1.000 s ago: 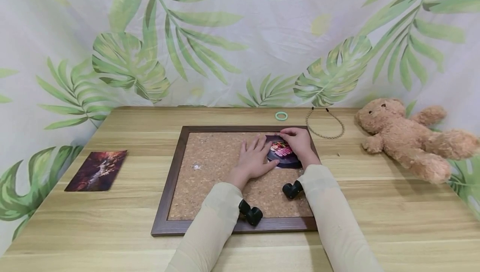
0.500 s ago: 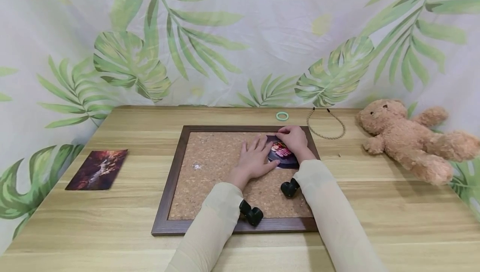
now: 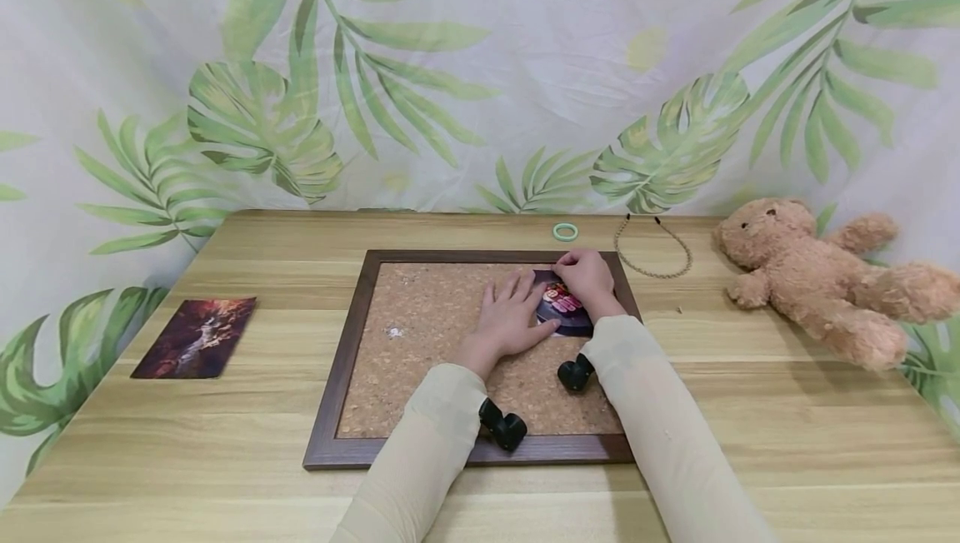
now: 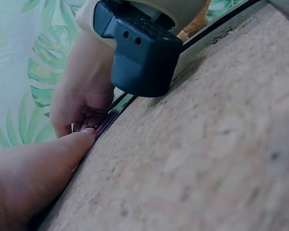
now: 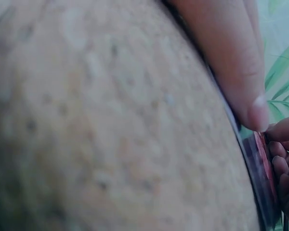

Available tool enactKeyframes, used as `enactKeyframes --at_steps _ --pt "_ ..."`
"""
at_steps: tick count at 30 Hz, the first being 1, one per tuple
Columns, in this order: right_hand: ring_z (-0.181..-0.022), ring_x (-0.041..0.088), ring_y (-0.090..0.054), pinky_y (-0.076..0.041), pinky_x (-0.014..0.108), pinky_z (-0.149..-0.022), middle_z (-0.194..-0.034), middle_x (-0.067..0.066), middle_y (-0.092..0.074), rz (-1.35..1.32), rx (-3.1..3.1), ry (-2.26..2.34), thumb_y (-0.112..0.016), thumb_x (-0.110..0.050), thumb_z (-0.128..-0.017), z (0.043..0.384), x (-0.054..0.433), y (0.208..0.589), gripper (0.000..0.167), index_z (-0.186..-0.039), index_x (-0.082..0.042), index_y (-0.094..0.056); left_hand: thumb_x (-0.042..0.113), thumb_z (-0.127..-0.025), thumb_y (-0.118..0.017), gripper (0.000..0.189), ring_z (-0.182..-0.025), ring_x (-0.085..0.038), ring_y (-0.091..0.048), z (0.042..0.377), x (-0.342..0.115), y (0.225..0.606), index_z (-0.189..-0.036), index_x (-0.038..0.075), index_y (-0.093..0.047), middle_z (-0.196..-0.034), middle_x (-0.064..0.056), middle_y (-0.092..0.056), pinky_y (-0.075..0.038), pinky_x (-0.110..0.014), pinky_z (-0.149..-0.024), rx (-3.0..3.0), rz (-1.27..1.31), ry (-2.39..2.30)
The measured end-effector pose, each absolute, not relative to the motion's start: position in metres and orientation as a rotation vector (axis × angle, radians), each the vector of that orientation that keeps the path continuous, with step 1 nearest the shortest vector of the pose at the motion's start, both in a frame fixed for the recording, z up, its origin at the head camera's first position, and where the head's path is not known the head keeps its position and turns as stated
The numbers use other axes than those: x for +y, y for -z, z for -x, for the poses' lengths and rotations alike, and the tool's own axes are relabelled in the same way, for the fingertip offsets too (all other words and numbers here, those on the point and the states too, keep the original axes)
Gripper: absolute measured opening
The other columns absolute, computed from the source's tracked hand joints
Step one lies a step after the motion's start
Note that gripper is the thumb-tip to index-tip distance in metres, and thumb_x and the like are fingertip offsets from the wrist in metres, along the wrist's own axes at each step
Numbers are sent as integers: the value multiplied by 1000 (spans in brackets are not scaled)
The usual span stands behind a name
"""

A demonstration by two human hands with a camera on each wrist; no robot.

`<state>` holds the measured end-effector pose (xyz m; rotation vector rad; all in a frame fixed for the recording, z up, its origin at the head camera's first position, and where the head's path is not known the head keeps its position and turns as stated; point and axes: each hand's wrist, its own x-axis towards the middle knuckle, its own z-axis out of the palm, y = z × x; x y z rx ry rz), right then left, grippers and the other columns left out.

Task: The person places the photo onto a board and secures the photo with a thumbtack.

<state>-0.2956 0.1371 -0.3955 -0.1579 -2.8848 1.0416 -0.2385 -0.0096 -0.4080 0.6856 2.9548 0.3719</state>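
Note:
A dark picture card [image 3: 564,320] with a bright pink and red design lies on the upper right of a framed cork board [image 3: 420,376]. My left hand [image 3: 510,320] rests flat with spread fingers, its fingertips and thumb over the card's left side. At the card's top edge, my right hand [image 3: 588,281] pinches with thumb and forefinger; I cannot tell what small thing sits between those fingertips. In the left wrist view the right hand's curled fingers meet the card close beside the left thumb [image 4: 62,159]. The right wrist view shows the left thumb [image 5: 236,72] on the card.
Another dark picture [image 3: 195,339] lies on the table at left. Behind the board are a mint-green ring [image 3: 566,232] and a thin chain loop [image 3: 671,273]. A teddy bear [image 3: 813,276] lies at right, with a tiny object [image 3: 680,310] nearer the board. A small whitish spot [image 3: 394,332] shows on the cork.
My right hand has shifted slightly left along the card's top edge, and its forearm has swung a little left. The left hand has stayed in place on the card.

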Motion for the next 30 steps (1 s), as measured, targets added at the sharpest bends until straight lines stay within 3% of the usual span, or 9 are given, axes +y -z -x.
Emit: enactKeyframes --at_steps 7,14,22,30 --pt "-78 20 -52 -36 31 -69 -82 6 -61 158 -2721 -1315 -60 -22 -79 292 139 398 16 -78 -8 -65 62 -83 -28 70 -128 -19 3 237 -11 407 -138 20 -23 -143 -2 -8 4 -50 -96 2943 -690 -414" --pt "-68 16 -51 -35 20 -53 -77 10 -62 137 -2509 -1615 -60 -9 -77 291 142 400 10 -75 1 -61 59 -84 -31 68 -129 -22 0 238 -9 407 -138 21 -21 -143 -2 -8 0 -50 -97 2964 -684 -326" --pt "-67 18 -58 -40 23 -54 -78 17 -64 62 -2381 -1806 -58 -3 -78 290 146 403 11 -69 -1 -52 58 -84 -33 67 -129 -23 0 238 -10 407 -138 20 -23 -143 -4 -9 0 -50 -96 2966 -702 -363" --pt "-63 15 -58 -41 23 -54 -77 17 -63 45 -2382 -1838 -55 2 -78 289 147 402 6 -79 2 -48 58 -84 -33 67 -129 -23 0 237 -9 406 -138 19 -23 -143 -4 -9 0 -51 -96 2958 -702 -360"
